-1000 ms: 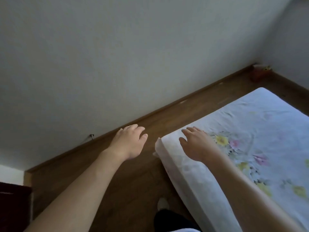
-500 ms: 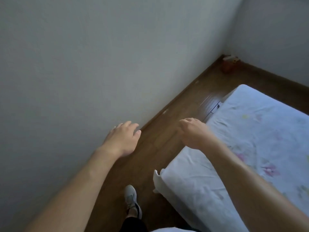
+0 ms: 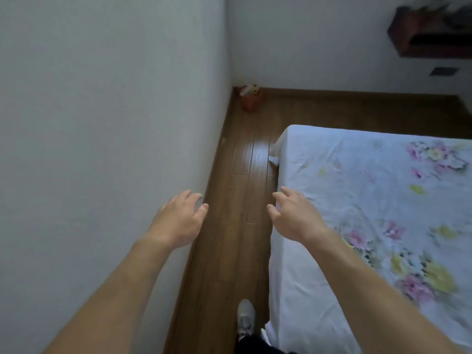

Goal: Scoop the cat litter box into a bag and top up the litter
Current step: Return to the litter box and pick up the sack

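No litter box, scoop, bag or litter shows in the head view. My left hand [image 3: 180,218] hangs in the air beside the white wall, fingers loosely spread, holding nothing. My right hand [image 3: 293,215] reaches forward over the near edge of the bed, fingers relaxed and empty. Both forearms stretch out in front of me above a narrow strip of wooden floor.
A bed with a pale floral sheet [image 3: 370,200] fills the right side. The white wall [image 3: 102,123] closes the left. Between them runs a narrow wooden floor aisle [image 3: 240,187]. A small orange bucket [image 3: 250,99] stands in the far corner. My shoe [image 3: 245,319] is on the floor below.
The view has swung right and along the aisle, so the far corner and the bucket now lie straight ahead. Both hands stay raised and empty, and my foot has stepped forward.
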Demonstrator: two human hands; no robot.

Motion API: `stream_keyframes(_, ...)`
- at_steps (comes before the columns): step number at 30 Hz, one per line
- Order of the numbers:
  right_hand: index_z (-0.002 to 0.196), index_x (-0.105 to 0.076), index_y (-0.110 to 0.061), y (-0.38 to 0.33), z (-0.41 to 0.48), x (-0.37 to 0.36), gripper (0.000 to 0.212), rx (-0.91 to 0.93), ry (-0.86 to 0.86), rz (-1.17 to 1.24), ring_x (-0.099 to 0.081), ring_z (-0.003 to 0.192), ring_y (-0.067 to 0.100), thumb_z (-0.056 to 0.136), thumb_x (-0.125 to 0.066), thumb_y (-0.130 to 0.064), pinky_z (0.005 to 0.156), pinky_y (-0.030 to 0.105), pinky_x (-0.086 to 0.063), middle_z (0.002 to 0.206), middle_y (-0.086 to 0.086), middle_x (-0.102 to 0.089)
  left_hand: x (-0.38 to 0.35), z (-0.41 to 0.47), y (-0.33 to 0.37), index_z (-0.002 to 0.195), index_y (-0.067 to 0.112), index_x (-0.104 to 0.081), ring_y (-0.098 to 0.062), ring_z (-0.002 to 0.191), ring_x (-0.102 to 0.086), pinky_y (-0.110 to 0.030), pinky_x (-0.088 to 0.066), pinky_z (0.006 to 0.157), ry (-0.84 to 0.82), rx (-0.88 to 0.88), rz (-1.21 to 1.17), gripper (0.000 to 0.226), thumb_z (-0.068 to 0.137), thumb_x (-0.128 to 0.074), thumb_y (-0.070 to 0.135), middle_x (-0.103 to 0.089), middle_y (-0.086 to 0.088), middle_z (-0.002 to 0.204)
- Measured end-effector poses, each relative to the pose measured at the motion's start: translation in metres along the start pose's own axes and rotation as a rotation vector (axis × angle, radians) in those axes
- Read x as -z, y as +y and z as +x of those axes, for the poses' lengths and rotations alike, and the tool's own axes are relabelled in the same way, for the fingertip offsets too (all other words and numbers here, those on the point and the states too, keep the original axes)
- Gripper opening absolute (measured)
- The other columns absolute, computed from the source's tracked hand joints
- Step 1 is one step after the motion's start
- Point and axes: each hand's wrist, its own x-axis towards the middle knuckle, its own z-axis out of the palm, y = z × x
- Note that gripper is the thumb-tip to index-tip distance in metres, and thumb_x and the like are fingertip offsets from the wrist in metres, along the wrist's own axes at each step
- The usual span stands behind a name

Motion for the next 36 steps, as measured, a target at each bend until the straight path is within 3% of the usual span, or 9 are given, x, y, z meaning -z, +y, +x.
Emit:
stream_keyframes(10,0.117,-0.055,-0.016,-0.018,0.178,0.061,0.036,-0.068,0.091,-0.056,-0.045,0.119,0.025,0.098,-0.036,-0.040,0.100,0.044,-0.039,0.120,0.003,-0.054,0.078,0.197,-0.011,0.143,0.020,-0.047,-0.027,0.137,-0.039,-0.042,-0.028,0.113,0.066,-0.091,0.122,0.050,0.101,-0.038,0.046,-0.046,-0.008,0.149)
stream_keyframes(18,0.107,-0.051,-0.019,-0.018,0.315,0.114,0.027,-0.184,0.203,-0.128,-0.047,0.112,0.023,0.097,-0.035,-0.038,0.098,0.043,-0.041,0.116,0.001,-0.053,0.114,0.393,0.021,0.139,0.022,-0.049,-0.022,0.133,-0.040,-0.044,-0.030,0.111,0.041,-0.308,0.132,0.048,0.101,-0.033,0.047,-0.051,-0.002,0.140)
stream_keyframes(24,0.130,-0.053,-0.017,0.029,0.401,0.159,0.042,-0.340,0.238,-0.130,-0.044,0.125,0.025,0.100,-0.033,-0.038,0.104,0.043,-0.038,0.134,0.003,-0.054,0.145,0.513,0.092,0.138,0.023,-0.048,-0.022,0.136,-0.036,-0.046,-0.024,0.114,0.035,-0.474,0.157,0.046,0.101,-0.032,0.047,-0.049,-0.003,0.143)
stream_keyframes(32,0.124,-0.057,-0.013,0.132,0.565,0.220,0.042,-0.395,0.305,-0.056,-0.047,0.122,0.027,0.100,-0.032,-0.037,0.103,0.045,-0.037,0.128,0.006,-0.058,0.171,0.694,0.180,0.149,0.022,-0.037,-0.022,0.146,-0.027,-0.044,-0.017,0.120,0.063,-0.529,0.249,0.053,0.103,-0.028,0.046,-0.037,-0.003,0.156)
stream_keyframes(36,0.131,-0.054,-0.014,0.168,0.637,0.265,0.045,-0.397,0.320,-0.048,-0.045,0.127,0.026,0.100,-0.032,-0.037,0.107,0.045,-0.034,0.135,0.005,-0.056,0.195,0.769,0.219,0.145,0.019,-0.043,-0.023,0.141,-0.034,-0.041,-0.023,0.117,0.104,-0.555,0.244,0.050,0.103,-0.030,0.042,-0.045,-0.005,0.150)
